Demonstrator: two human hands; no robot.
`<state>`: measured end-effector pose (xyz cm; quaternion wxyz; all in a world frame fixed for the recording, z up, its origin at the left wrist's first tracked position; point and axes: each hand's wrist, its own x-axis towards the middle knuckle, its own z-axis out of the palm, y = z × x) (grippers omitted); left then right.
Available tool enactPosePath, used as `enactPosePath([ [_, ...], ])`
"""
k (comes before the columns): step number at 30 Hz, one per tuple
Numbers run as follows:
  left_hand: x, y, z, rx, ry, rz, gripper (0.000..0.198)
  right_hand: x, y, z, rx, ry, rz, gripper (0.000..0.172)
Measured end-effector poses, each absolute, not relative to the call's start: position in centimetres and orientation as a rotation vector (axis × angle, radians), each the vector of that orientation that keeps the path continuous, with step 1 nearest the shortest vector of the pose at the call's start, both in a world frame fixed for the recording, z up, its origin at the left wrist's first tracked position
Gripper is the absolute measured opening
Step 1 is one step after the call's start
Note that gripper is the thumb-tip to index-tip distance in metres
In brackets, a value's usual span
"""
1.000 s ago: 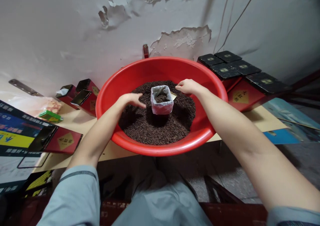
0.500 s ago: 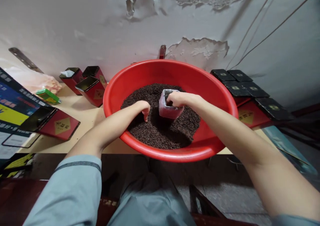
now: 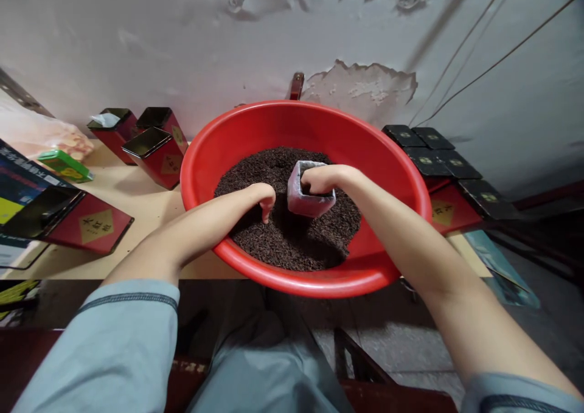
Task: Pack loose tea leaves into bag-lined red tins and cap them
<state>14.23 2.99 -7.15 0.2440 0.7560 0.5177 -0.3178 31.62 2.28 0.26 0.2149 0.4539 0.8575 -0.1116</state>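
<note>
A large red basin (image 3: 310, 289) holds a heap of dark, dry tea leaves (image 3: 292, 249). My left hand (image 3: 264, 200) hangs from a bent wrist over the left part of the heap. One fingertip points down at the leaves, and the other fingers are mostly hidden. Near the middle of the heap is a square, translucent plastic container (image 3: 311, 205), slightly tilted, its shadow falling on the leaves. My right hand (image 3: 319, 180) reaches into its top opening with curled fingers. What those fingers hold, if anything, is hidden by the container's wall.
Open red tins (image 3: 159, 163) stand left of the basin, and another tin (image 3: 98, 224) lies on its side. A green box (image 3: 66, 165) and plastic bag (image 3: 41, 130) are behind it. Black-lidded tins (image 3: 451, 163) stand at right. A peeling wall (image 3: 182, 48) closes off the back.
The view has shifted a little, so the tins on the left sit slightly farther left and higher. My right hand reaches slightly deeper into the container; my left hand keeps its pose.
</note>
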Motion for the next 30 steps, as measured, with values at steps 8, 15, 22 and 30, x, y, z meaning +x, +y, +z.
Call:
enactPosePath([
  [8,12.5,3.6,-4.0,1.866,1.513,-0.601,0.089,35.7,-0.3,2.3,2.147,2.51,-0.198,0.032],
  [15,12.3,3.5,-1.3,1.93,1.564,-0.392,0.049,37.6,-0.2,1.6,2.453,2.583,-0.265,0.028],
  [22,13.8,2.7,3.2,2.021,1.553,0.132,0.039,38.4,0.3,1.7,2.511,2.533,-0.243,0.029],
  [30,19.8,0.6,4.6,2.052,1.39,0.292,0.052,38.5,1.3,0.1,2.438,2.399,-0.086,0.031],
])
